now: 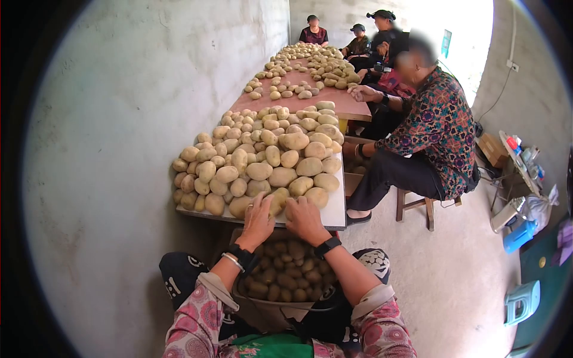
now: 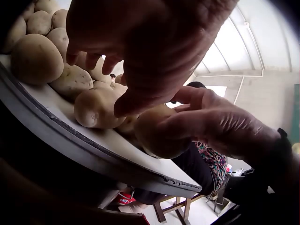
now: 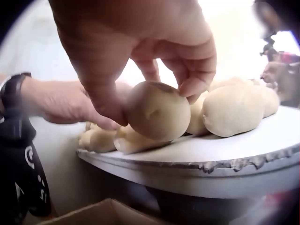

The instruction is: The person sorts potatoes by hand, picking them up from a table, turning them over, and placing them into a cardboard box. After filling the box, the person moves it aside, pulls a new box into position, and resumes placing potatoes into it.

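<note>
My right hand is at the front edge of the table and pinches a round, pale brown potato between thumb and fingers. The potato shows close over the tabletop in the right wrist view. My left hand is beside it, above the front row of potatoes. In the left wrist view, its thumb lies against one end of a smaller potato, while its fingers spread over the pile. A large heap of potatoes covers much of the white tabletop ahead of both hands.
Below the table edge, between my knees, stands a container with many potatoes in it. A person in a patterned shirt sits at the right. Further back, more people sit by a reddish table with potatoes. A bare wall runs along the left.
</note>
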{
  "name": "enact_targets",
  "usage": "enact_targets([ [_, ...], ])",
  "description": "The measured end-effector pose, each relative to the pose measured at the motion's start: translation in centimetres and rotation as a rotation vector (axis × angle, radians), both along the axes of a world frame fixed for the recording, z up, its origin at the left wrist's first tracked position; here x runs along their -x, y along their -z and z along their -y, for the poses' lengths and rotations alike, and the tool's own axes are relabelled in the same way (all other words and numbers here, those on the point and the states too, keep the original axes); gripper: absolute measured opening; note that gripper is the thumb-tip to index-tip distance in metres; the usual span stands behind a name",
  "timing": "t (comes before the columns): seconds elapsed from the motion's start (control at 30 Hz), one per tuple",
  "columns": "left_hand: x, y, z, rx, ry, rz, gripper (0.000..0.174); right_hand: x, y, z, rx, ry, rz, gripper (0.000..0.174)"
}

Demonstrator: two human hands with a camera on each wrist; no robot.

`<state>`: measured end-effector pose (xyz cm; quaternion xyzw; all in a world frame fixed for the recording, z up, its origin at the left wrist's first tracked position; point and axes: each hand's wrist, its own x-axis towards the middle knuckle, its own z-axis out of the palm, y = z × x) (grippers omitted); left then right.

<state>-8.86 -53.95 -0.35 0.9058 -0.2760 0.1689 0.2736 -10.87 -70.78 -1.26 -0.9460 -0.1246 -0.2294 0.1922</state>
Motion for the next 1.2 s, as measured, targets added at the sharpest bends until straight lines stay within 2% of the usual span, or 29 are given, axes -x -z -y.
enact_targets([
  [0.07, -0.8, 0.5, 1.1, -0.138, -0.027, -0.012, 0.064, 0.7, -0.6, 0.7, -0.036, 0.001, 0.002, 0.051],
  [0.13, -2.0, 2.1, 1.6, -0.056, 0.01, -0.051, 0.063, 0.6, -1.0, 2.2, -0.568, -0.153, -0.16, 0.044],
  [0.17, -2.2, 3.0, 1.5, 0.037, 0.053, -0.084, 0.063, 0.1, -0.8, 3.0, -0.788, -0.188, -0.279, 0.053],
  [0.2, -2.7, 3.2, 1.3, 0.008, 0.043, -0.108, 0.065, -1.2, 0.3, 4.4, -0.944, -0.261, -0.308, 0.051],
  [0.23, -3.4, 3.4, 1.3, -0.02, 0.035, -0.134, 0.066, -0.2, -2.4, 5.1, -1.186, -0.357, -0.404, 0.045],
  [0.27, -3.6, 3.5, 1.5, 0.009, 0.052, -0.14, 0.064, 0.2, -3.3, 5.8, -1.338, -0.332, -0.405, 0.038],
  [0.3, -3.6, 3.2, 1.8, 0.035, 0.066, -0.138, 0.061, 0.3, -4.2, 6.5, -1.546, -0.325, -0.454, 0.039],
  [0.33, -3.2, 2.3, 2.3, 0.039, 0.017, -0.195, 0.058, 0.5, -4.9, 7.7, -1.726, -0.434, -0.527, 0.041],
  [0.37, -3.0, 1.8, 2.9, 0.046, -0.027, -0.247, 0.055, 0.3, -4.4, 8.6, -1.855, -0.469, -0.487, 0.041],
  [0.43, -3.8, 3.0, 3.7, 0.082, -0.033, -0.215, 0.051, 0.7, -4.9, 9.3, -1.914, -0.256, -0.421, 0.038],
  [0.53, -4.3, 4.2, 3.9, 0.158, -0.096, -0.128, 0.05, 0.0, -3.4, 10.8, -1.889, -0.165, -0.332, 0.036],
  [0.63, -3.5, 4.8, 3.4, 0.243, -0.095, -0.105, 0.055, 0.8, -4.0, 11.1, -1.889, -0.263, -0.318, 0.032],
  [0.73, -1.4, 4.5, 1.7, 0.303, -0.024, -0.145, 0.061, 1.2, -4.0, 11.4, -1.979, -0.241, -0.289, 0.032],
  [0.83, 2.2, 3.4, -0.7, 0.258, 0.032, -0.238, 0.06, 1.6, -4.4, 11.1, -2.019, -0.212, -0.228, 0.028],
  [0.9, 4.0, 5.0, -2.4, 0.276, 0.0, -0.271, 0.058, 1.3, -4.3, 11.3, -2.034, -0.236, -0.222, 0.028],
  [0.97, 5.9, 8.0, -3.9, 0.181, -0.148, -0.525, 0.061, 1.1, -3.9, 11.3, -2.047, -0.236, -0.224, 0.028],
  [1.0, 7.1, 9.8, -4.5, 0.184, -0.145, -0.543, 0.061, 1.2, -3.8, 11.3, -2.068, -0.258, -0.247, 0.028],
  [1.07, 8.0, 12.3, -5.3, 0.069, -0.121, -0.711, 0.06, 1.1, -4.0, 11.3, -2.054, -0.266, -0.268, 0.03],
  [1.1, 8.4, 13.2, -5.3, 0.071, -0.119, -0.702, 0.06, 1.0, -3.9, 11.2, -2.051, -0.274, -0.26, 0.03],
  [1.17, 9.0, 14.3, -4.6, 0.077, 0.126, -0.621, 0.059, 0.9, -3.7, 11.0, -2.037, -0.28, -0.3, 0.031],
  [1.2, 9.1, 14.0, -3.6, 0.088, 0.124, -0.603, 0.059, 0.8, -3.7, 10.9, -2.009, -0.287, -0.295, 0.032],
])
